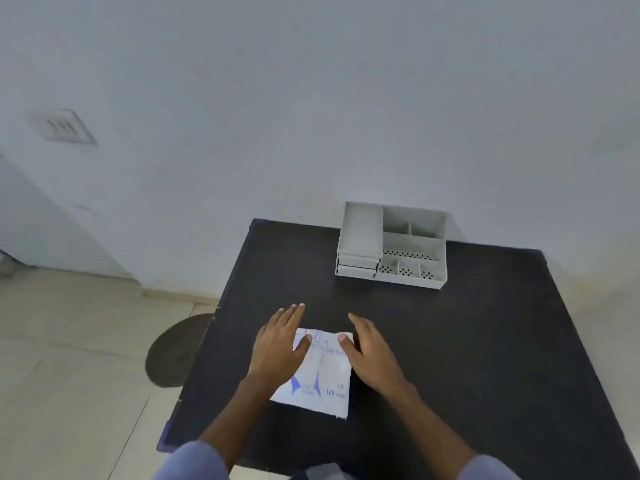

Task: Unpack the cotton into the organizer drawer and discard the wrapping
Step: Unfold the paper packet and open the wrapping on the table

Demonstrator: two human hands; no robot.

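A flat white packet [320, 372] with blue print lies on the near half of the black table [450, 341], its long side running away from the person. Its lower right corner reads "100" beside a small "CE" mark; a line of blue capitals across the upper part is mostly blurred and partly covered by the thumbs, so it cannot be read with confidence. The left hand [277, 344] lies along the packet's left edge, fingers straight and together, thumb resting on the packet's top. The right hand [370, 351] mirrors it on the right edge, thumb also on the packet. Neither grip is closed; both are spread flat, palms down. A grey plastic desk organizer [393, 245] stands at the table's far edge against the white wall [311, 98], well apart from the packet, with stacked drawers [357, 265] on its left and open, perforated compartments on its right.
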